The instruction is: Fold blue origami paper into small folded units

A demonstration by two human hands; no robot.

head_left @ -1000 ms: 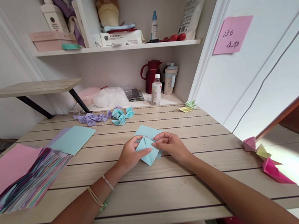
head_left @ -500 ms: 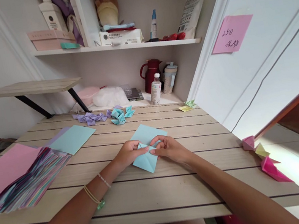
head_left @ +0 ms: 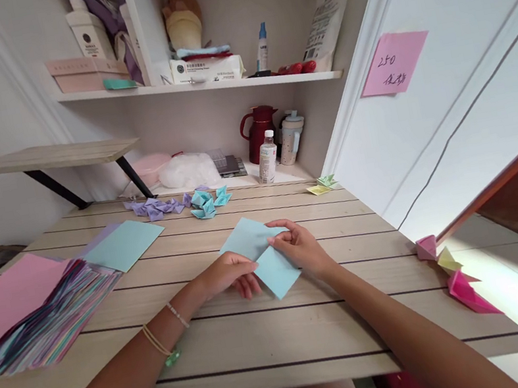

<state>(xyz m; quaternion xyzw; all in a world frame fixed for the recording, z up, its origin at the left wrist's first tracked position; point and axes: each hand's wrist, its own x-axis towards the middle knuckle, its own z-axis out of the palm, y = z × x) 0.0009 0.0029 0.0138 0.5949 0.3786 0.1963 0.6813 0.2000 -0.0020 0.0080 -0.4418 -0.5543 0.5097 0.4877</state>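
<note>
A light blue paper square (head_left: 263, 257) lies flat on the wooden table (head_left: 283, 330) in front of me. My right hand (head_left: 301, 247) pinches its right edge with thumb and fingers. My left hand (head_left: 230, 274) rests beside the paper's left edge, fingers curled down, touching the sheet and the table. I cannot make out anything inside the left hand. The paper looks unfolded, with creases across it.
A fanned stack of coloured paper (head_left: 33, 307) lies at the left, a loose blue sheet (head_left: 122, 245) on it. Folded purple pieces (head_left: 156, 207) and blue pieces (head_left: 207, 202) sit at the back. Pink and yellow folded pieces (head_left: 453, 273) lie at the right edge. Bottles and a red jug (head_left: 261, 132) stand behind.
The folded flaps of the blue paper have been opened out and the sheet now lies flat. My left hand has slid off its top to its left edge.
</note>
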